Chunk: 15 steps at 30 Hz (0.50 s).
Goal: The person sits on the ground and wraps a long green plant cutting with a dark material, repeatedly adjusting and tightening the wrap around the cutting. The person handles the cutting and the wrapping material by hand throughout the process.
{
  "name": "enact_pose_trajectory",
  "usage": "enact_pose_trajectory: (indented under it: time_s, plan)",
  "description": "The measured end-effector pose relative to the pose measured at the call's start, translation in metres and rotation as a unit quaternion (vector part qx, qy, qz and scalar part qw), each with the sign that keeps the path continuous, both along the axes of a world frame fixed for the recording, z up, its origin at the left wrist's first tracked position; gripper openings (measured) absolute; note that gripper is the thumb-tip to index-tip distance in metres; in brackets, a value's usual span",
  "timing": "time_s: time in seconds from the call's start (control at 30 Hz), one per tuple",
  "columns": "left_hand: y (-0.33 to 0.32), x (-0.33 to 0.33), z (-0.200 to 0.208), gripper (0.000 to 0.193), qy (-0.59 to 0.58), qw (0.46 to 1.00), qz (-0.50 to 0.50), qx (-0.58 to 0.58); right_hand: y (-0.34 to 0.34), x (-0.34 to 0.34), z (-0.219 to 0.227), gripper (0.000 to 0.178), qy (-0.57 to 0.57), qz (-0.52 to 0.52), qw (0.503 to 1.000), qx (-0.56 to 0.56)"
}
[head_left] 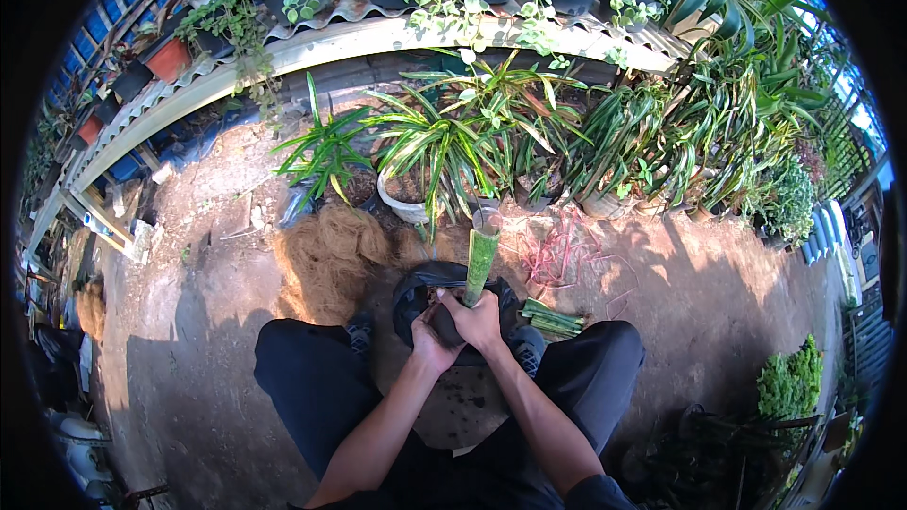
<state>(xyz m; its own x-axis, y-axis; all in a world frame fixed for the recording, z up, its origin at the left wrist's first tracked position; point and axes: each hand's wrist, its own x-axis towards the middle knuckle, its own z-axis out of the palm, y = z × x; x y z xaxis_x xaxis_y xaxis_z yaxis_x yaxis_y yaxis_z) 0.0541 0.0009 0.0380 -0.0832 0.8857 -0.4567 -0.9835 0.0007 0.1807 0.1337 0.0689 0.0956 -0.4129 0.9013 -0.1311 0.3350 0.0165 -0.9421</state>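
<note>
Between my legs, my left hand (431, 340) and my right hand (478, 319) are closed together round a small dark lump or pot (445, 325); which of the two I cannot tell. From just beyond my right hand rises a green tube (480, 263), with a pale open top end, tilted slightly to the right. The right fingers hide its lower end. Beneath and around the hands lies a black plastic bag (416, 285) with its mouth spread. Dark crumbs of soil (465, 400) are scattered on the surface below my wrists.
Brown coir fibre (331, 255) is heaped at the left. Tangled pink twine (557, 255) and several cut green lengths (551, 319) lie to the right. Potted striped plants (425, 137) line the far side under a shelf (378, 38) of hanging plants. A leafy green plant (792, 376) stands at right.
</note>
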Motion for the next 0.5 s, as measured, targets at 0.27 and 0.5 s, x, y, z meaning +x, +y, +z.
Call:
enact_pose_trajectory:
  time_s: [0.27,0.5]
  plan:
    - [0.000,0.004,0.005,0.043,-0.006,0.998,-0.051,0.036,0.001,0.009,0.003,0.028,0.135,0.137,0.972,0.134]
    - [0.004,0.003,0.015,0.038,-0.025,0.999,0.035,-0.013,-0.003,0.005,0.007,0.029,0.120,-0.057,0.990,-0.057]
